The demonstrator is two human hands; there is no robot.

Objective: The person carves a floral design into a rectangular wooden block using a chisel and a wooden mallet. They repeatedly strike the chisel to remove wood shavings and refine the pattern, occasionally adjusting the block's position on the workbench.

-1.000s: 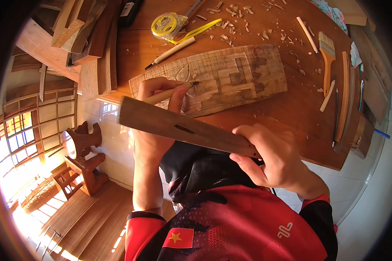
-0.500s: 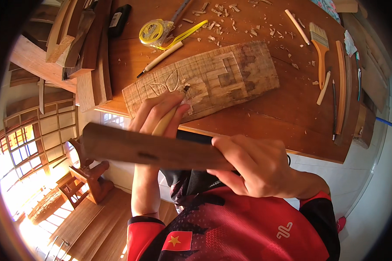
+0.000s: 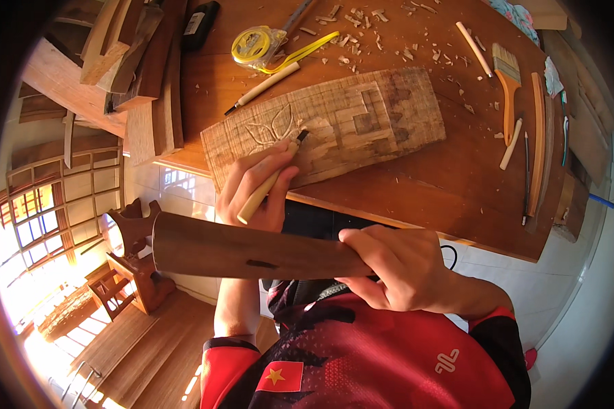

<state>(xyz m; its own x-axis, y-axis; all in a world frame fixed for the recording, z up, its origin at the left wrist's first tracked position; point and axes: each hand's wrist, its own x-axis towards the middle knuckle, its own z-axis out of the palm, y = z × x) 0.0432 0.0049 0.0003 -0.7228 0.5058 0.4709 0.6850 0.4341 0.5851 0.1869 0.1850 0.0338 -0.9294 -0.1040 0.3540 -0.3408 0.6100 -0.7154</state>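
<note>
My left hand (image 3: 258, 178) is wrapped round the pale wooden handle of a carving chisel (image 3: 259, 196). The chisel's dark tip rests on or just above a wooden board (image 3: 416, 102), beside a carved leaf outline. Squared raised shapes are cut into the board's right half. In my right hand (image 3: 404, 264) is one end of a thick dark wooden mallet (image 3: 252, 245), its wide end reaching left, nearer to me than the chisel. A little space shows between the mallet and the butt of the chisel handle.
Beyond the board lie another chisel (image 3: 262, 88), a yellow tape measure (image 3: 256, 46) and scattered wood shavings (image 3: 351, 41). A flat brush (image 3: 507, 88), a pencil (image 3: 526, 178) and wood strips (image 3: 537, 143) lie at the right. Stacked planks (image 3: 143, 88) crowd the table's left end.
The mallet has dropped back toward me, so the chisel's handle end now shows. The chisel tip sits slightly to the right on the board in view.
</note>
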